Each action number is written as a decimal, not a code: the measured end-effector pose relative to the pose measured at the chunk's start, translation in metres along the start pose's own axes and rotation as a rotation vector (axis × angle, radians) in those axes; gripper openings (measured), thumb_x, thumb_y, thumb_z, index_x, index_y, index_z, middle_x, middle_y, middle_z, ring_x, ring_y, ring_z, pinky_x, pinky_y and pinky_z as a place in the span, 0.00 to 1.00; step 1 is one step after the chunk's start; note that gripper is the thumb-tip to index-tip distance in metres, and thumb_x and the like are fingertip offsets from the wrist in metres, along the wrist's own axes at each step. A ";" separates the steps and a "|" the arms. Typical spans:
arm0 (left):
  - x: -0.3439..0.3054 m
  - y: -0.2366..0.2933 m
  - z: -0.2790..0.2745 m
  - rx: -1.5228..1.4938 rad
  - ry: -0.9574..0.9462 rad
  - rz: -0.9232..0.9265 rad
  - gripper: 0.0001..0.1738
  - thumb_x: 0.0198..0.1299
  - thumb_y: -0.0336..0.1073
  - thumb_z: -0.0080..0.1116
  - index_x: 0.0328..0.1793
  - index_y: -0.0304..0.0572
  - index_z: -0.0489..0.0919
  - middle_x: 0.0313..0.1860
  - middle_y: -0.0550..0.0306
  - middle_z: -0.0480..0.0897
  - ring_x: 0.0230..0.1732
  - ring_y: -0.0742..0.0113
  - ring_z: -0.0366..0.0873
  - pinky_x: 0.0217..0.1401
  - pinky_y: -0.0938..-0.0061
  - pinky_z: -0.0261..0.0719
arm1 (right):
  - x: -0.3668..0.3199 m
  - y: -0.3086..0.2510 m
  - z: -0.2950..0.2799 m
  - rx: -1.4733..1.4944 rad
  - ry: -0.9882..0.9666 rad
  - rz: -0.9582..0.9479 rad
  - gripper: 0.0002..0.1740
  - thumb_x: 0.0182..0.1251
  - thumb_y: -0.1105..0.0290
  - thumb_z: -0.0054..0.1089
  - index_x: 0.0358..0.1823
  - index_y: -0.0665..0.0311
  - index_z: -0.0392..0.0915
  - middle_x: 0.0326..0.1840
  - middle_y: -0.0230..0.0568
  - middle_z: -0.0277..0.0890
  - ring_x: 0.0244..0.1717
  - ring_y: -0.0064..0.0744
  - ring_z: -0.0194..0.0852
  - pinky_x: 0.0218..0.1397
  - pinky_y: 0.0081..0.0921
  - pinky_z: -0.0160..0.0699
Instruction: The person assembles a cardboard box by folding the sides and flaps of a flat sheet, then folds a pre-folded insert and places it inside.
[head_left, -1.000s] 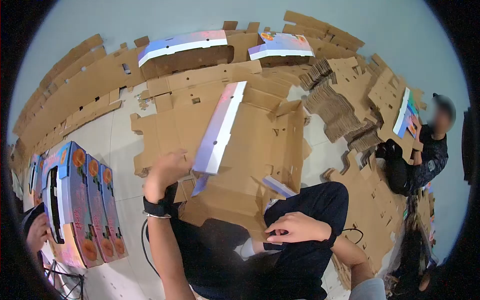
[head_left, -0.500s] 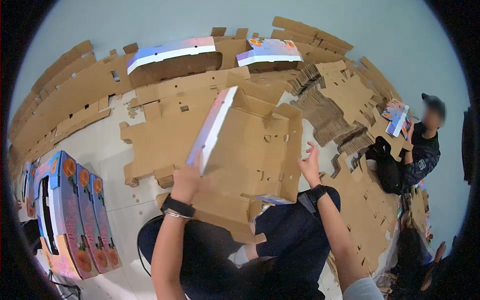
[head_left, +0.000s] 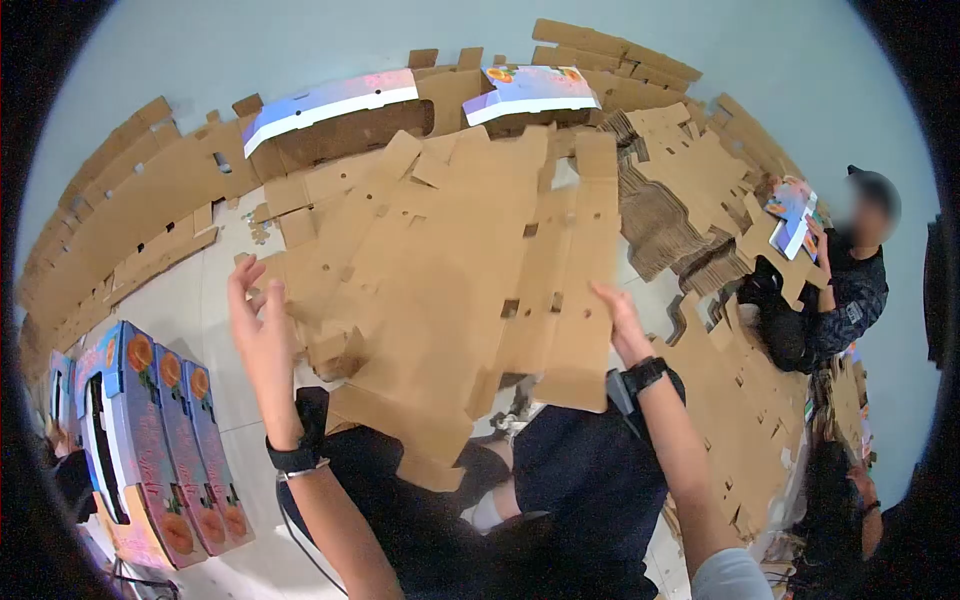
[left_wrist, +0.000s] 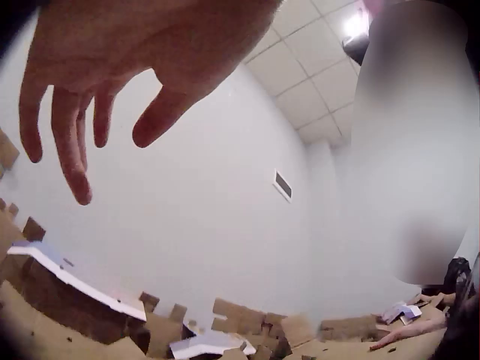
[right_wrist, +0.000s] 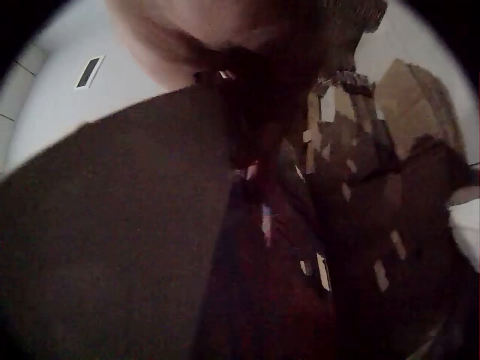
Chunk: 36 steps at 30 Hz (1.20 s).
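A large flat cardboard sheet point(head_left: 420, 270), brown face up with cut slots and holes, spreads in front of my lap. Its near flap point(head_left: 400, 425) reaches over my legs. My left hand point(head_left: 262, 325) is raised beside the sheet's left side, fingers spread and holding nothing; in the left wrist view that hand point(left_wrist: 142, 52) hangs against the wall. At the sheet's right edge, my right hand point(head_left: 630, 325) touches the cardboard with its fingertips. Part of that hand is hidden, so I cannot tell whether it pinches the edge. The right wrist view shows the sheet point(right_wrist: 112, 217) dark and close by the hand point(right_wrist: 202, 30).
Printed boxes point(head_left: 165, 440) stand upright at left. Stacked flat cardboard point(head_left: 655, 220) lies at back right, with more sheets point(head_left: 720, 420) below it. Two part-folded printed pieces point(head_left: 335, 100) point(head_left: 530, 92) stand along the wall. Another person point(head_left: 850, 280) sits at right, handling a printed piece.
The half-folded box with its raised printed panel now lies opened out as a flat brown sheet. My left hand has let go and moved left; my right hand has come to the right edge.
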<state>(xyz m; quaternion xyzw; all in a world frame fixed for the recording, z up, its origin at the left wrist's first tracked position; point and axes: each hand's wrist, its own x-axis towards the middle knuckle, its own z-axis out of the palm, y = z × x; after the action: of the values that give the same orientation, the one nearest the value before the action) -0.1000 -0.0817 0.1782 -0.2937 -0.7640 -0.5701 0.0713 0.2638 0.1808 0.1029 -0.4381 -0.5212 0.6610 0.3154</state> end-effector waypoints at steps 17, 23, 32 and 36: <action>0.004 0.028 -0.075 -0.397 0.582 -0.099 0.14 0.63 0.33 0.45 0.53 0.38 0.71 0.45 0.53 0.81 0.39 0.71 0.77 0.51 0.73 0.68 | -0.046 0.085 0.152 0.362 0.082 -0.043 0.19 0.65 0.62 0.61 0.53 0.64 0.71 0.45 0.33 0.75 0.41 0.25 0.77 0.43 0.28 0.82; 0.004 0.008 -0.053 -0.384 0.382 0.008 0.14 0.66 0.30 0.43 0.56 0.35 0.68 0.44 0.50 0.79 0.37 0.67 0.76 0.51 0.75 0.72 | -0.069 0.178 0.197 0.509 -0.060 0.222 0.26 0.63 0.62 0.64 0.56 0.72 0.68 0.47 0.43 0.77 0.41 0.32 0.81 0.43 0.32 0.84; -0.002 0.025 -0.022 -0.275 0.235 0.060 0.14 0.64 0.27 0.45 0.56 0.35 0.68 0.44 0.53 0.76 0.38 0.70 0.74 0.49 0.75 0.70 | -0.036 0.193 0.184 0.421 -0.066 0.297 0.17 0.65 0.57 0.62 0.25 0.58 0.68 0.18 0.24 0.59 0.14 0.19 0.54 0.35 0.26 0.83; -0.005 0.028 -0.018 -0.201 0.215 0.094 0.15 0.64 0.27 0.46 0.57 0.34 0.69 0.45 0.52 0.77 0.39 0.71 0.74 0.49 0.76 0.70 | -0.056 0.183 0.180 0.372 -0.191 0.345 0.19 0.69 0.54 0.55 0.43 0.64 0.69 0.32 0.38 0.73 0.25 0.26 0.72 0.36 0.25 0.84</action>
<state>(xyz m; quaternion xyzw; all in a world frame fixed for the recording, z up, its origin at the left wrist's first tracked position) -0.0851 -0.0953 0.2055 -0.2722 -0.6766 -0.6677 0.1496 0.1311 0.0100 -0.0469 -0.3906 -0.3358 0.8277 0.2226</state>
